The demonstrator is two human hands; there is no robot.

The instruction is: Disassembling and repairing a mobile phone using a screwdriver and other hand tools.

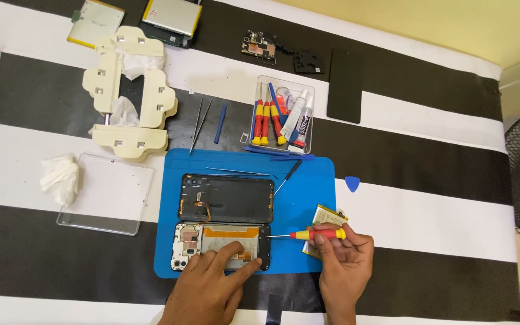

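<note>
On a blue rubber mat (pixel 314 180), the left hand (pixel 212 283) presses flat, fingers apart, on an opened black smartphone (pixel 221 247) (at six o'clock); the right hand (pixel 341 259) pinches a red-and-yellow screwdriver (pixel 311 235), its tip at the phone's three o'clock edge, seemingly mid-unscrewing.

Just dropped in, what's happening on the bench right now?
A person is working on an opened phone lying on a blue mat. The left hand presses down on the phone's exposed inside, while the right hand holds a red and yellow screwdriver with its tip at the phone's right edge. The removed back cover lies just above the phone, and a battery sits by the right hand.
</note>
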